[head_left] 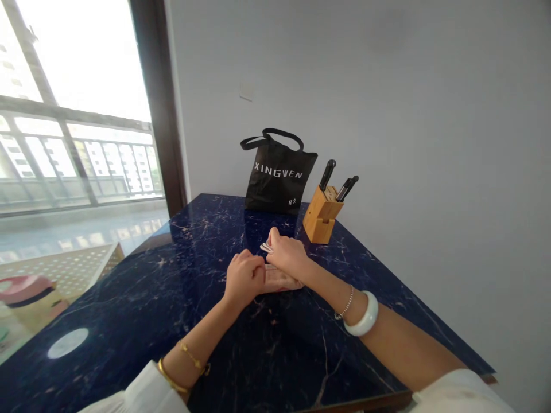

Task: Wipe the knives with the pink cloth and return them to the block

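Both my hands meet at the middle of the dark blue marble table (129,310). My left hand (243,278) is curled into a fist, its fingers closed beside my right hand. My right hand (286,252) is closed around a small pale thing (266,247) with thin white strips sticking out on the left; I cannot make out what it is. Whether the left hand also holds it is hidden. Gold bracelets sit on my left wrist, a white bangle (365,315) and a bead chain on my right.
A black tote bag (278,178) printed XINGWEN stands at the table's far edge against the grey wall. To its right is a wooden knife block (322,215) with black-handled knives. A large window (73,103) fills the left side.
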Demonstrator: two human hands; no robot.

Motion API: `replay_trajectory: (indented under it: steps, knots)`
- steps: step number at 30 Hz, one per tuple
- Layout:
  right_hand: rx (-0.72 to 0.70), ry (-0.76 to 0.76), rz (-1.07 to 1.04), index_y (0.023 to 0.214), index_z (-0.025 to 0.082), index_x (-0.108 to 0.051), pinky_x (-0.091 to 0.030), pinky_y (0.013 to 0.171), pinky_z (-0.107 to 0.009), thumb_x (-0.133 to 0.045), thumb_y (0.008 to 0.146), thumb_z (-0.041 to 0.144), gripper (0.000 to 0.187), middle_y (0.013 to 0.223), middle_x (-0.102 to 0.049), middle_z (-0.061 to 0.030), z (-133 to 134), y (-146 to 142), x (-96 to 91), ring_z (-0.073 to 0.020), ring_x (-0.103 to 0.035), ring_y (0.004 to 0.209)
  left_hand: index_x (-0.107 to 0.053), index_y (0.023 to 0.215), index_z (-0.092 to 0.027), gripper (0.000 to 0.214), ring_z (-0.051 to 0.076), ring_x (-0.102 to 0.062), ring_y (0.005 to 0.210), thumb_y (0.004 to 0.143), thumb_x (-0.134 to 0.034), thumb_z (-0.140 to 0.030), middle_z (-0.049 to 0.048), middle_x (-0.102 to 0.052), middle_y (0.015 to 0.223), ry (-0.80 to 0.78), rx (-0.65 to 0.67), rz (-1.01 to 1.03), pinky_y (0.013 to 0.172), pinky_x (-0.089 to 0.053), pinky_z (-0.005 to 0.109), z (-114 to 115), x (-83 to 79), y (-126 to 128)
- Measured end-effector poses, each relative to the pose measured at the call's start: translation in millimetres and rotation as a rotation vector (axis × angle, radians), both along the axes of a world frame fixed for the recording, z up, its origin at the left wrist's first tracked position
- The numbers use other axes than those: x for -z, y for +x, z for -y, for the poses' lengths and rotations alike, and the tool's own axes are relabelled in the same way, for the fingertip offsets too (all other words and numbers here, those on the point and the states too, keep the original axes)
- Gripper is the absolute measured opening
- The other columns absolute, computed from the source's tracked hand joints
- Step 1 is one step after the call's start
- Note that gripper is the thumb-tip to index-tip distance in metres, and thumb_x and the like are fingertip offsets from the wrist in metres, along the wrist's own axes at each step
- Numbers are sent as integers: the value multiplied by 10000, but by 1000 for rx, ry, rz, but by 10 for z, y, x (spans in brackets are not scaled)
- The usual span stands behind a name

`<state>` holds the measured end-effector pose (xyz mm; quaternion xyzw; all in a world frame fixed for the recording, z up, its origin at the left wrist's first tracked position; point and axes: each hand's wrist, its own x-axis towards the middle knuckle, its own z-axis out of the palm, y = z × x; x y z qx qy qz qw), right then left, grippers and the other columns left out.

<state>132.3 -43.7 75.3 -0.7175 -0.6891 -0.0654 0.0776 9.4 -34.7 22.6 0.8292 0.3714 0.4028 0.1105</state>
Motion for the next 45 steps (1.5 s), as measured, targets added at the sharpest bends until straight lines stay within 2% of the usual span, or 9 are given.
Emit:
replay_trajectory:
  steps: [4,9,14,19,22,26,31,40,45]
  knots:
    - [-28,-7,-10,1067,181,-343,-382,626,-292,-453,750,217,339,879,-625,-77,-8,-75,83,-224,-605,796,-445,472,-186,223,134,-476,593,645,-314,-139,-1,-489,520,-225,-69,439,589,-386,254,-177,7,-105]
    - [-145,-3,2,1050,166,-388,-379,637,-294,-484,759,380,374,845,-633,-77,91,-234,284,-224,-609,770,-444,529,-181,139,112,-445,533,608,-335,-145,-27,-459,526,-313,-35,619,518,-370,220,-280,61,-73]
    - [-250,11,-107,1004,196,-488,-340,667,-295,-512,716,531,442,837,-631,-45,165,-142,326,-215,-585,795,-463,572,-187,158,124,-481,608,655,-333,-156,-24,-496,570,-235,-117,433,576,-370,226,-262,66,-79]
    - [-228,89,-185,873,210,-573,-270,734,-299,-446,818,363,207,790,-613,0,298,289,191,-155,-517,798,-539,602,-205,193,147,-498,648,697,-373,-183,-3,-530,618,-135,-171,-11,596,-341,243,-205,78,-36]
    - [-304,86,-115,921,212,-577,-274,742,-301,-502,786,384,231,919,-596,-24,442,496,246,-176,-474,868,-551,602,-207,180,158,-511,645,695,-398,-193,10,-554,631,-174,-158,-223,579,-326,245,-221,134,14]
    - [-403,132,108,1019,208,-536,-256,837,-361,-504,801,295,237,975,-578,-52,600,577,448,-207,-441,949,-535,604,-209,188,158,-503,636,717,-384,-203,3,-546,616,-190,-152,-230,577,-330,246,-254,179,35]
    - [-317,193,328,881,177,-549,-231,882,-401,-335,849,126,222,844,-578,-69,589,775,571,-205,-455,896,-489,589,-200,149,155,-469,699,679,-383,-147,-4,-534,665,-23,-77,-57,674,-365,261,-228,133,-4]
    - [118,93,305,1021,165,-548,-219,896,-444,-302,818,79,331,971,-601,-113,394,1886,517,-237,-453,986,-533,635,-199,171,171,-485,785,637,-384,-113,0,-566,774,-51,19,-28,773,-382,321,-258,189,36]
    - [62,180,192,1156,151,-480,-210,950,-430,-334,789,70,404,1183,-501,-122,279,1564,583,-238,-373,1135,-589,818,-217,289,196,-494,951,643,-386,-108,7,-599,989,-97,106,-53,887,-365,386,-239,227,77]
